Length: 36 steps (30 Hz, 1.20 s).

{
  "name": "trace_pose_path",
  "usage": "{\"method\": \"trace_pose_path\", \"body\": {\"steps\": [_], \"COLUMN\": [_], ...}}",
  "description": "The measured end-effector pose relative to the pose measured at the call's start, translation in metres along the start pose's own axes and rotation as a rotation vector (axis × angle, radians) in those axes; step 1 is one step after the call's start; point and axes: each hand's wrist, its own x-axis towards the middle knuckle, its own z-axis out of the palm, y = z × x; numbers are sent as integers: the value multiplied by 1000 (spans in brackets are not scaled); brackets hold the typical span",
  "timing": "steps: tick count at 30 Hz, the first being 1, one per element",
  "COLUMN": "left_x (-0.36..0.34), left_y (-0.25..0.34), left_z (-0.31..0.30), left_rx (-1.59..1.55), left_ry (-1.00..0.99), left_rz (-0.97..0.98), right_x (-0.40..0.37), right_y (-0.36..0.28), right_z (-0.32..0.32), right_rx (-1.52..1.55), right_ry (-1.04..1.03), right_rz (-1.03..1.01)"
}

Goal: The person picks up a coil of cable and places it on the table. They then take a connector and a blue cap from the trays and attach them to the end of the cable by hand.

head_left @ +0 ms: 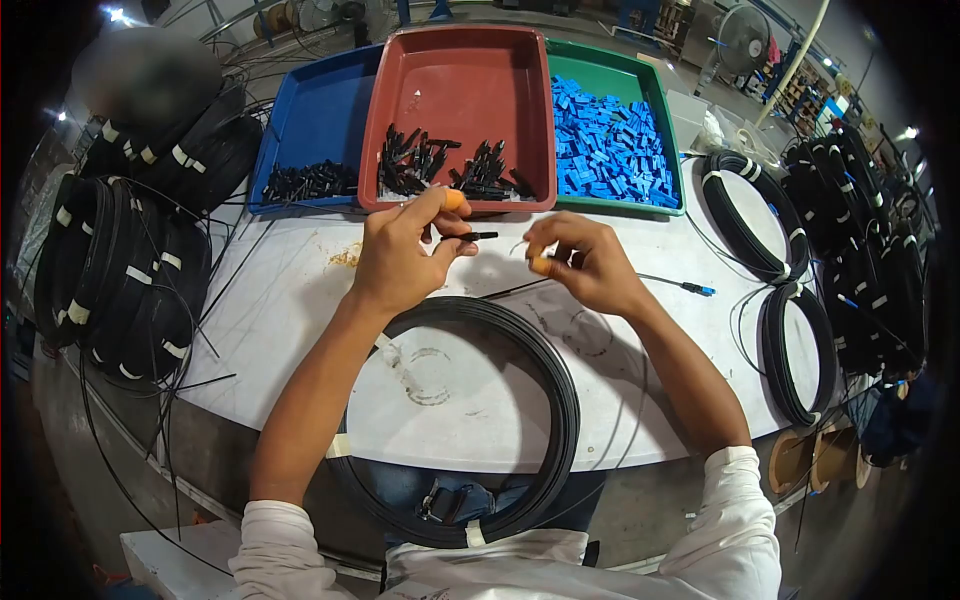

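Observation:
My left hand (405, 250), fingers closed in a pinch, holds a small black connector piece (482, 236) that points to the right. Facing it, my right hand (580, 258) pinches the end of a thin cable, from which a fine pale strand (517, 247) sticks out to the left. A narrow gap separates the strand from the connector piece. Orange covers sit on some fingertips of both hands. Below them, a coil of black cable (566, 400) bound with pale tape overhangs the table's front edge. A cable end with a blue connector (700, 289) lies right of my right hand.
Behind my hands stand a blue tray (320, 110) and a red tray (465, 80) with black pieces, and a green tray (610, 62) with blue pieces. Cable coils (130, 270) pile up at left; more coils (800, 350) lie at right. A blurred person's head shows upper left.

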Motion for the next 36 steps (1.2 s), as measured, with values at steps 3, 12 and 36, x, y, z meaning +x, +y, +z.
{"method": "trace_pose_path", "body": {"steps": [3, 12, 36], "left_x": [-1, 1, -1], "left_y": [0, 2, 9], "left_z": [-1, 0, 4], "left_rx": [57, 158, 133], "left_ry": [54, 27, -12], "left_rz": [82, 355, 545], "right_x": [-6, -5, -5], "right_y": [-10, -21, -22], "right_z": [3, 15, 11], "right_rx": [-357, 185, 254], "right_ry": [-75, 87, -25], "right_rz": [6, 132, 248]}}
